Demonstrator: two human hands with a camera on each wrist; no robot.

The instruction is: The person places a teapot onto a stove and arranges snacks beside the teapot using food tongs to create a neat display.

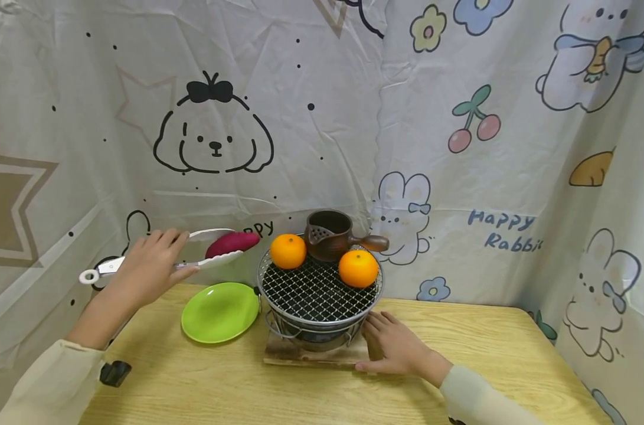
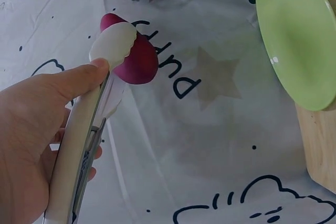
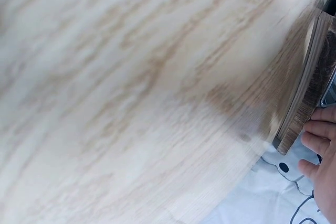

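Note:
My left hand (image 1: 153, 267) grips a pair of tongs (image 1: 109, 267) with white scalloped tips, raised above the table's left side. Between the tips is a purple sweet potato (image 1: 232, 243), up in the air left of the grill. The left wrist view shows the thumb pressing along the tongs' arm, with the sweet potato (image 2: 140, 61) partly covered by one tip. Low on the right, my right hand (image 1: 398, 345) rests against the wooden board (image 1: 300, 354) under the round grill (image 1: 311, 298), its fingers extended along the board's side. In the right wrist view those fingers touch the board's edge.
On the mesh stand two oranges, one at left (image 1: 288, 251) and one at right (image 1: 358, 269), with a brown side-handled teapot (image 1: 327, 242) behind. A green plate (image 1: 221, 313) lies left of the grill on the wooden table (image 1: 194, 383). A printed curtain (image 1: 322, 147) hangs behind.

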